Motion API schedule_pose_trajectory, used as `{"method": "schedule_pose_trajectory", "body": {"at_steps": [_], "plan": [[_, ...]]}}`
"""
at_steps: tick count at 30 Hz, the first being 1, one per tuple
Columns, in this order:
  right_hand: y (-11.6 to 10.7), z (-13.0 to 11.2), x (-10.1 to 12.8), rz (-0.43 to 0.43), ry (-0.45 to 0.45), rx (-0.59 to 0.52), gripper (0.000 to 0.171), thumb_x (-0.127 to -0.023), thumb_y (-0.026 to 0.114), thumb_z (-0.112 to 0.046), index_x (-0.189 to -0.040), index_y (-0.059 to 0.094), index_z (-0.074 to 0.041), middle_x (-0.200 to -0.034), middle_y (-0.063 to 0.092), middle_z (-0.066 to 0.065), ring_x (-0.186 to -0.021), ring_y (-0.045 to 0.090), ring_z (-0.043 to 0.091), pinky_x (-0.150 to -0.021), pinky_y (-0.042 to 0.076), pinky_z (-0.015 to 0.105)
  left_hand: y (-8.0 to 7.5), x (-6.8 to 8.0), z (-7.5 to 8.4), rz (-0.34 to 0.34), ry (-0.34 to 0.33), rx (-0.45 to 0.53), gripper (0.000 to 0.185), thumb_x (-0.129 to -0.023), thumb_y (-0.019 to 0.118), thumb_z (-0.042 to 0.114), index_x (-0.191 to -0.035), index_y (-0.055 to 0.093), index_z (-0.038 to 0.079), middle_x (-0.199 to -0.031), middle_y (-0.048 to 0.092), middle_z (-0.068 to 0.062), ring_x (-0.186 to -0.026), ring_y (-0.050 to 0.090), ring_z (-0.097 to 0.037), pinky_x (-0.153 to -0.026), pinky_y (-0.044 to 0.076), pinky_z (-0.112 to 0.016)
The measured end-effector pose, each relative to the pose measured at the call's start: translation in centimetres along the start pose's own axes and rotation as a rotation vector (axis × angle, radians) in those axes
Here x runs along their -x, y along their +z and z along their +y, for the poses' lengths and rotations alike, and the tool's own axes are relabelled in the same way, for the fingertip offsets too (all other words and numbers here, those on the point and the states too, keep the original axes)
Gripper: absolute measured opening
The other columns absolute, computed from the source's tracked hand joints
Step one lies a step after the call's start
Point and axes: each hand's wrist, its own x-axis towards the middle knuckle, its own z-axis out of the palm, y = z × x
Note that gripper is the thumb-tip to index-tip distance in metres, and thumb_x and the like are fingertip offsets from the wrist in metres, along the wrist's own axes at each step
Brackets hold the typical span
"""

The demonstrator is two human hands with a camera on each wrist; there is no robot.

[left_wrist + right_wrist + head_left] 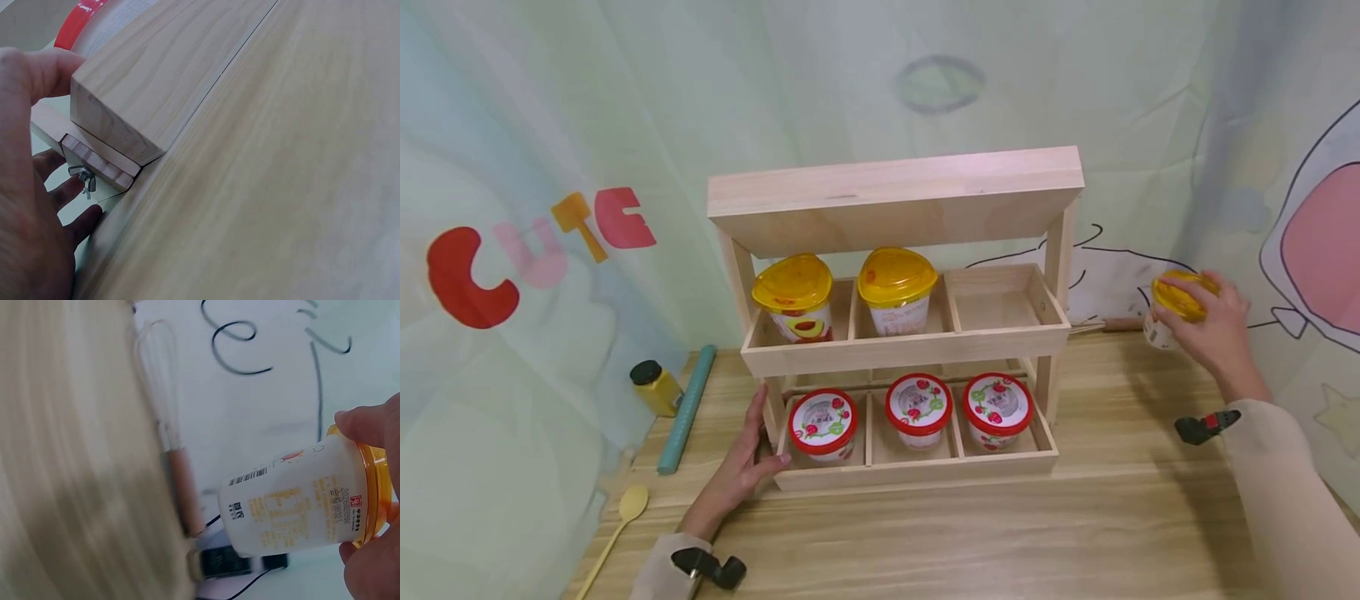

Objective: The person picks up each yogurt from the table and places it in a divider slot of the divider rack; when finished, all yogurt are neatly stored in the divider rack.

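Observation:
A two-tier wooden rack [902,346] stands on the table. Its upper tier holds two yellow-lidded cups [792,297] [897,289], with the right compartment [1000,304] bare. Three red-lidded cups [822,423] fill the lower tier. My left hand [741,462] holds the rack's lower left corner [106,119], thumb on the front and fingers round the side. My right hand [1213,329] grips a third yellow-lidded cup [1176,307] [300,503] by its lid, lifted to the right of the rack.
A yellow bottle with a black cap [656,387], a teal roll [687,408] and a wooden spoon [617,529] lie left of the rack. A whisk with a wooden handle [172,456] lies against the back curtain. A small dark object [237,562] sits beneath the held cup.

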Motion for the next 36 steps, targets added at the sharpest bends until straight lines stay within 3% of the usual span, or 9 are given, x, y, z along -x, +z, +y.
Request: {"method": "schedule_pose_trajectory", "body": {"at_steps": [13,19,22,24,26,29,31,34,36], "plan": [[-1.1,-2.6,0.7,-0.004,-0.004,0.031,0.054,-0.109,0.058,-0.029,-0.157,0.051,-0.005,-0.179,0.011,0.028,-0.156,0.009,0.061,-0.118,0.019,0.085,0.1,-0.1,0.0,0.005,0.000,0.002,0.111,-0.092,0.070,0.002,-0.174,-0.004,0.018,-0.174,0.026,-0.032,-0.156,0.020,0.015,-0.118,0.013,-0.006],[-1.4,-3.2,0.9,0.001,-0.008,0.034,0.054,-0.109,0.059,-0.031,-0.156,0.053,-0.006,-0.179,0.011,0.026,-0.156,0.010,0.060,-0.118,0.020,0.084,0.0,-0.1,0.1,0.007,-0.017,-0.011,0.111,-0.092,0.071,0.004,-0.173,-0.003,0.019,-0.174,0.026,-0.029,-0.155,0.020,0.014,-0.120,0.012,-0.012],[-1.7,-3.9,0.9,0.018,-0.030,0.027,0.053,-0.108,0.060,-0.032,-0.155,0.055,-0.007,-0.179,0.014,0.024,-0.156,0.012,0.058,-0.117,0.023,0.084,0.0,-0.1,0.2,0.001,-0.029,-0.012,0.111,-0.093,0.071,0.004,-0.173,-0.004,0.019,-0.174,0.025,-0.030,-0.156,0.019,0.012,-0.130,0.012,-0.032],[-2.0,-4.5,1.0,0.025,-0.047,0.018,0.052,-0.108,0.060,-0.032,-0.154,0.056,-0.009,-0.179,0.016,0.023,-0.156,0.012,0.057,-0.117,0.025,0.084,0.0,-0.1,0.3,-0.003,-0.034,-0.013,0.111,-0.093,0.071,0.005,-0.173,-0.005,0.019,-0.174,0.024,-0.030,-0.157,0.018,0.011,-0.132,0.010,-0.054],[-2.3,-4.9,1.1,0.026,-0.063,0.006,0.052,-0.108,0.061,-0.032,-0.154,0.057,-0.009,-0.179,0.016,0.022,-0.157,0.012,0.057,-0.118,0.025,0.085,-0.1,-0.1,0.3,-0.005,-0.030,-0.006,0.111,-0.093,0.071,0.005,-0.173,-0.005,0.019,-0.174,0.024,-0.031,-0.156,0.018,0.010,-0.126,0.007,-0.075],[-2.6,-5.6,1.4,0.025,-0.081,-0.003,0.052,-0.107,0.062,-0.033,-0.154,0.057,-0.009,-0.179,0.017,0.021,-0.157,0.012,0.056,-0.117,0.025,0.085,0.0,-0.2,0.3,-0.003,-0.023,0.001,0.112,-0.092,0.071,0.004,-0.173,-0.004,0.019,-0.174,0.024,-0.032,-0.155,0.019,0.013,-0.117,0.006,-0.088],[-2.8,-6.0,1.6,0.025,-0.091,0.001,0.052,-0.107,0.062,-0.033,-0.153,0.058,-0.009,-0.180,0.018,0.020,-0.157,0.013,0.056,-0.116,0.025,0.086,0.0,-0.2,0.3,0.002,-0.016,0.002,0.112,-0.092,0.071,0.003,-0.173,-0.004,0.019,-0.173,0.025,-0.032,-0.154,0.020,0.014,-0.118,0.007,-0.086],[-3.0,-6.7,2.0,0.030,-0.098,0.010,0.052,-0.106,0.063,-0.032,-0.153,0.058,-0.011,-0.180,0.018,0.019,-0.157,0.014,0.055,-0.113,0.028,0.086,0.0,-0.2,0.2,0.008,-0.009,-0.010,0.112,-0.091,0.072,0.003,-0.173,-0.003,0.018,-0.173,0.027,-0.032,-0.154,0.021,0.015,-0.132,0.013,-0.056],[-3.1,-7.3,2.2,0.036,-0.107,0.011,0.051,-0.106,0.063,-0.032,-0.153,0.059,-0.012,-0.180,0.018,0.018,-0.157,0.013,0.055,-0.113,0.028,0.087,0.1,-0.2,0.2,0.012,-0.005,-0.019,0.112,-0.091,0.072,0.003,-0.173,-0.002,0.018,-0.173,0.028,-0.031,-0.155,0.022,0.013,-0.130,0.015,-0.035]]}}
